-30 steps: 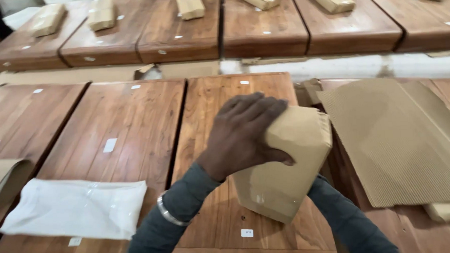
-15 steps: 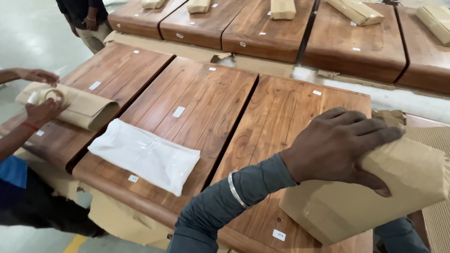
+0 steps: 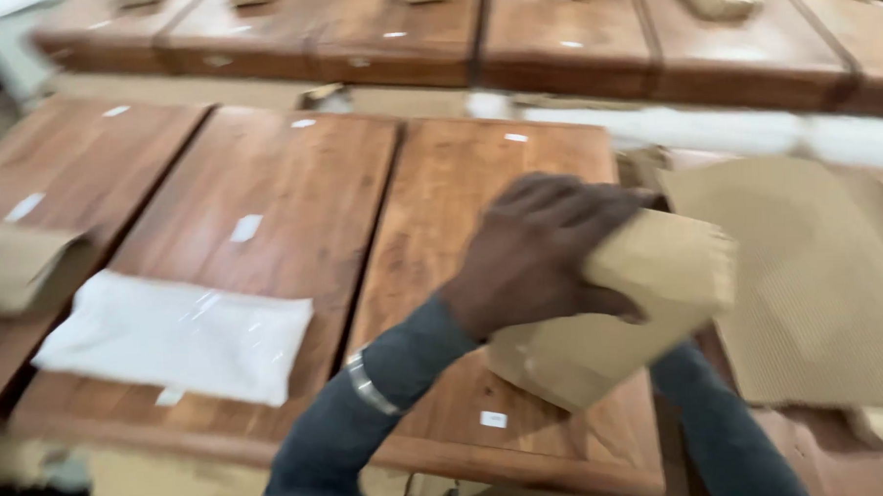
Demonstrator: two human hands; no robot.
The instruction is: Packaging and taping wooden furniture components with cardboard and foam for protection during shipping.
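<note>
A brown paper-wrapped parcel (image 3: 615, 310) is held over the near right part of a wooden panel (image 3: 482, 276), the left hand (image 3: 544, 249) spread and clamped across its top. The right hand is hidden beneath the parcel, so its grip cannot be told; only its sleeve (image 3: 722, 424) is seen. The step in hand is judged to be the handling of the parcel above the panel. A steady two-handed hold is called for next, clear of the corrugated cardboard sheet (image 3: 815, 284) lying just right. A white plastic bag (image 3: 175, 335) lies well to the left.
</note>
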